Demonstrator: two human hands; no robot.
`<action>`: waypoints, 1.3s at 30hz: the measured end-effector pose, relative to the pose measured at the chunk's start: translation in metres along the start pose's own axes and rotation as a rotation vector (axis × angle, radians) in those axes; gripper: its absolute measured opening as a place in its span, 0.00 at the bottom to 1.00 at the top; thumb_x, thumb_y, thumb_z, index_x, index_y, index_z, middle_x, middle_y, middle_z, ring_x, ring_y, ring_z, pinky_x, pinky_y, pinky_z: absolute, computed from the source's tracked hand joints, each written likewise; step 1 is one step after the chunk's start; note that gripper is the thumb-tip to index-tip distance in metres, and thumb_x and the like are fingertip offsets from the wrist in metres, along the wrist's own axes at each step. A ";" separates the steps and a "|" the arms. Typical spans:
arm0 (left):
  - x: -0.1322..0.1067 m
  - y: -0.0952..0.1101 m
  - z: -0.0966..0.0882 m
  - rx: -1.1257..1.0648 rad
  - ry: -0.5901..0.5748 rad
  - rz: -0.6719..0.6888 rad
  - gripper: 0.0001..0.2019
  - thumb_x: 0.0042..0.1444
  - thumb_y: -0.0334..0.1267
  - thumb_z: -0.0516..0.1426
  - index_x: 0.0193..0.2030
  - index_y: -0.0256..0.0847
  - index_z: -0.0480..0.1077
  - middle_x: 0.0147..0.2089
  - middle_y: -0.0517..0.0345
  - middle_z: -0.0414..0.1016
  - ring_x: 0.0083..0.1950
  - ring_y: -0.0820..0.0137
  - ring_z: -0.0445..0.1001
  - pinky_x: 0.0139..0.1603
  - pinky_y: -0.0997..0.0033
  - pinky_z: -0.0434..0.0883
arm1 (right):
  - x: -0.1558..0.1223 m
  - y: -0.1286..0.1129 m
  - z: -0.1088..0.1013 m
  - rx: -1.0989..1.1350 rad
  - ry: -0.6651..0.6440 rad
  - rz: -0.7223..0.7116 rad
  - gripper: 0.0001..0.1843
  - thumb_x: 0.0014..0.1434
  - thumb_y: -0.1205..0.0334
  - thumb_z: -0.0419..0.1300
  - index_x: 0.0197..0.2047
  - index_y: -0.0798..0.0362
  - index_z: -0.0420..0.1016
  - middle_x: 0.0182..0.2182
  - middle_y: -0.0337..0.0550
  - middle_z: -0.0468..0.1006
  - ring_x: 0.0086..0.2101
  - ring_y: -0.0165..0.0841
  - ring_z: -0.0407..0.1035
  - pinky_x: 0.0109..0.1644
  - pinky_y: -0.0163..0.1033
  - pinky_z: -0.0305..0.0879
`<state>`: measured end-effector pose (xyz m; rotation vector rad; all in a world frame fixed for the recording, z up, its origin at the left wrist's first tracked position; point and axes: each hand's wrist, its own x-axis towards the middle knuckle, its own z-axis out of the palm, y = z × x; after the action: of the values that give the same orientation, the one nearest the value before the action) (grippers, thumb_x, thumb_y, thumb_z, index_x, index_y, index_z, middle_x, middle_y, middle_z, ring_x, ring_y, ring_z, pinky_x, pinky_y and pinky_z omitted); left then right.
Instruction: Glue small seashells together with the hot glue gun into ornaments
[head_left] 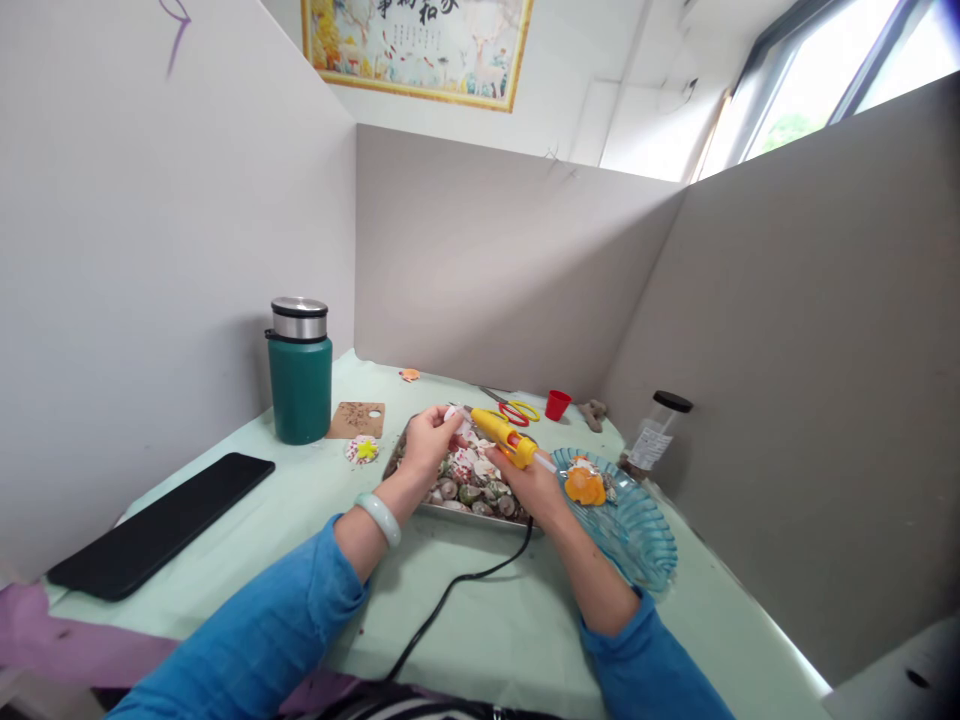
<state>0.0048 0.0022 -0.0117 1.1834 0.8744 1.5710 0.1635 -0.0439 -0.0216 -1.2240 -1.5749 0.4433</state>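
Observation:
My right hand point(529, 482) is wrapped round a yellow hot glue gun point(501, 432), with a glue stick poking out of its back end. A black cord point(457, 580) runs from it toward the table's front edge. Between its fingertips my left hand point(429, 440) pinches a small whitish piece, seemingly a shell point(453, 412), close to the gun's nozzle. Both hands are above a metal tray point(469, 517) filled with seashells point(480, 492). To the right lies a blue ribbed glass plate point(652, 530) bearing an orange shell point(585, 484) and smaller pieces.
A green flask point(300, 385), a brown card point(356, 420) and a long black pad point(165, 522) are at left. Scissors point(517, 410), a red cup point(557, 405) and a black-lidded jar point(654, 435) stand toward the back and right. Grey partitions point(487, 250) enclose the table.

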 end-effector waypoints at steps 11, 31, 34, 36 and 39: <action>-0.001 0.001 0.000 0.021 -0.019 0.009 0.14 0.45 0.45 0.62 0.31 0.36 0.68 0.22 0.62 0.70 0.20 0.76 0.68 0.22 0.77 0.61 | -0.001 -0.007 -0.001 -0.003 0.004 -0.007 0.22 0.51 0.43 0.60 0.31 0.57 0.75 0.22 0.39 0.71 0.24 0.30 0.61 0.27 0.35 0.58; -0.001 0.002 -0.001 -0.021 -0.008 -0.030 0.15 0.43 0.45 0.63 0.31 0.37 0.68 0.21 0.63 0.70 0.20 0.76 0.68 0.22 0.77 0.62 | -0.001 -0.007 -0.002 0.002 -0.018 -0.023 0.20 0.51 0.44 0.61 0.30 0.56 0.74 0.22 0.38 0.71 0.24 0.29 0.61 0.27 0.34 0.59; -0.003 0.004 -0.001 0.008 -0.016 -0.024 0.14 0.44 0.45 0.63 0.30 0.37 0.68 0.18 0.63 0.69 0.19 0.76 0.67 0.21 0.78 0.61 | -0.001 -0.004 -0.002 -0.012 -0.038 -0.032 0.21 0.51 0.43 0.61 0.31 0.56 0.74 0.22 0.38 0.71 0.23 0.29 0.61 0.27 0.34 0.58; -0.003 0.004 0.000 0.017 -0.017 -0.017 0.14 0.44 0.45 0.63 0.29 0.37 0.68 0.18 0.63 0.69 0.18 0.76 0.67 0.21 0.78 0.61 | -0.001 -0.002 -0.002 -0.013 -0.029 -0.044 0.22 0.51 0.43 0.61 0.31 0.56 0.74 0.22 0.39 0.71 0.24 0.29 0.60 0.27 0.34 0.58; -0.003 0.004 0.001 0.022 -0.018 -0.020 0.15 0.44 0.46 0.64 0.30 0.37 0.68 0.18 0.63 0.69 0.18 0.75 0.67 0.21 0.78 0.61 | -0.001 0.001 -0.001 -0.013 -0.037 -0.044 0.22 0.52 0.42 0.60 0.31 0.56 0.74 0.21 0.38 0.70 0.23 0.29 0.60 0.26 0.34 0.58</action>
<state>0.0047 -0.0015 -0.0086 1.1984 0.8915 1.5360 0.1647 -0.0445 -0.0221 -1.1944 -1.6354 0.4305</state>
